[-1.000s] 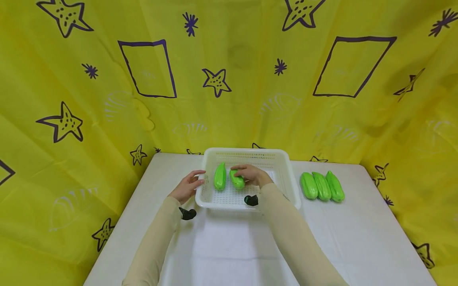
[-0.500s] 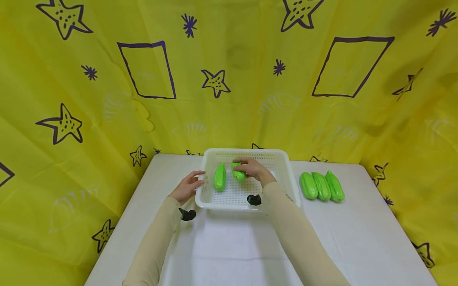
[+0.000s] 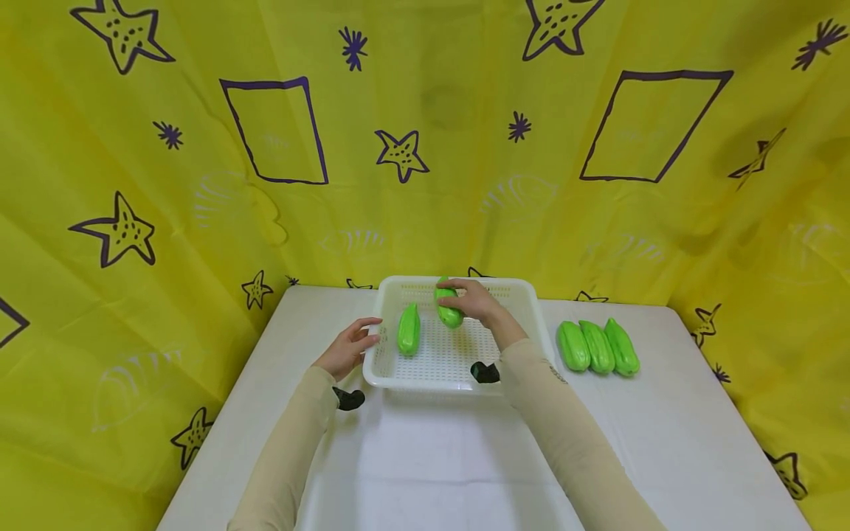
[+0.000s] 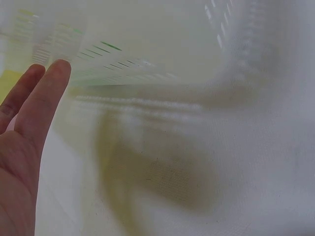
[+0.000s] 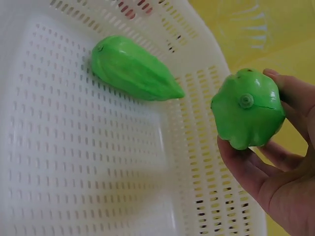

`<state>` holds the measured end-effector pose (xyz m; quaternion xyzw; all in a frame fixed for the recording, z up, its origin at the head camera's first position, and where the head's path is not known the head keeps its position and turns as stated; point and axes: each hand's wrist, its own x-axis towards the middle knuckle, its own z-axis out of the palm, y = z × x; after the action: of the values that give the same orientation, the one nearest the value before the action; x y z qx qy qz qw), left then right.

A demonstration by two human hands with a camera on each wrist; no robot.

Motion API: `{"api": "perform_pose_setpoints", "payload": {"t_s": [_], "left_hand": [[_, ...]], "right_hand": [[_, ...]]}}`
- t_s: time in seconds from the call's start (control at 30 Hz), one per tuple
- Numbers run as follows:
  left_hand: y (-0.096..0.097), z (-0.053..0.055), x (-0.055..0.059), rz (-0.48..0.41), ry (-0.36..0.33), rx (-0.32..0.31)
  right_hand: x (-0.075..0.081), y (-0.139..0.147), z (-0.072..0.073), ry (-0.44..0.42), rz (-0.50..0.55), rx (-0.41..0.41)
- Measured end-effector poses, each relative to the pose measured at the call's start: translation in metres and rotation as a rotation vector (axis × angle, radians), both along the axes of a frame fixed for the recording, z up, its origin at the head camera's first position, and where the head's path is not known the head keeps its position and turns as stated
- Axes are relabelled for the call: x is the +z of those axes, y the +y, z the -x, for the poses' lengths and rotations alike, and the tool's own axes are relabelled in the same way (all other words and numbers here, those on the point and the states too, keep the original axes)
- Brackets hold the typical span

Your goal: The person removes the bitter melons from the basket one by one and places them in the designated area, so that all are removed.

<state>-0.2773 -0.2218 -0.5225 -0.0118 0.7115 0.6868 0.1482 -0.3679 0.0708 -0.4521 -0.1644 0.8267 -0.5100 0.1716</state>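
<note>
My right hand (image 3: 481, 305) holds a bright green, ribbed toy gourd (image 3: 451, 318) over the far part of a white perforated plastic basket (image 3: 425, 384). In the right wrist view the thumb and fingers pinch this gourd (image 5: 247, 110) from its sides, its blunt end facing the camera. A second green gourd (image 3: 409, 333) lies in the left part of the basket, its pointed tip toward the back. My left hand (image 3: 345, 349) rests against the basket's left side, and the left wrist view shows its extended fingers (image 4: 47, 103) at the wall.
Three similar gourds (image 3: 600, 346) lie side by side on the white-covered table (image 3: 458, 457), right of the basket. A yellow curtain (image 3: 438, 221) with star drawings hangs behind and along both sides. A dark wrist device (image 3: 348, 399) sticks out from the left sleeve.
My right hand has raised the gourd and carried it slightly right and toward the back of the basket. The left hand, the other gourds and the basket have stayed in place.
</note>
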Motion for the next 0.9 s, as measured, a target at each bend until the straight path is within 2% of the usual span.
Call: {"api": "perform_pose_setpoints", "payload": {"t_s": [0.07,0.3,0.33,0.6,0.77,0.9], "left_hand": [[0.001,0.0,0.0,-0.002,-0.001,0.001],[0.008,-0.011,0.022,-0.016,-0.022,-0.005],[0.008,-0.011,0.022,-0.015,-0.021,-0.006],[0.007,-0.01,0.02,-0.006,-0.023,-0.005],[0.004,-0.005,0.01,-0.001,-0.021,-0.001],[0.002,-0.001,0.003,0.002,-0.022,0.004]], "right_hand": [[0.002,0.004,-0.002,0.025,-0.002,-0.023],[0.015,0.024,-0.014,0.08,0.003,-0.084],[0.017,0.027,-0.016,0.089,0.003,-0.085],[0.03,0.049,-0.033,0.111,0.01,-0.103],[0.032,0.063,-0.043,0.136,0.049,-0.124],[0.033,0.076,-0.052,0.111,0.091,-0.151]]}}
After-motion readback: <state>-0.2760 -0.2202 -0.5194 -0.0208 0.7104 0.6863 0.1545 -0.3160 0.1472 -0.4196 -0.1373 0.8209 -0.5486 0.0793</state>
